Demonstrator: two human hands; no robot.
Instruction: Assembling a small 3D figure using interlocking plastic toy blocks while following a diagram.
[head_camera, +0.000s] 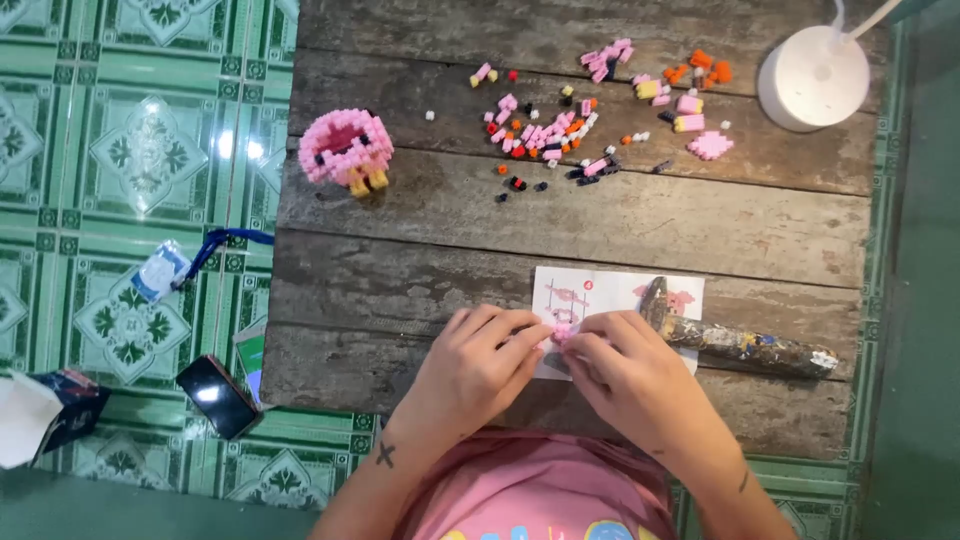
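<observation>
1. Where the two hands meet over the paper sheet (620, 292), a small pink block piece (562, 333) sits pinched between them; the left hand (478, 365) comes at it from the left, the right hand (632, 375) from the right, and both are equally close.
2. The fingers (522, 340) of both hands are curled and grasping the piece (too small to tell its long axis).
3. The piece lies near the front edge of the table (420, 210), right above the sheet's lower left part.
4. Counted: one finished pink block figure (346, 148) at the far left, one loose heap of small blocks (600, 110) well apart at the far side (too many to count), one white round lamp base (813, 78), one hammer (735, 340) lying crosswise, its head on the sheet.
5. On the tiled floor (130, 160): one dark phone (216, 396).
</observation>
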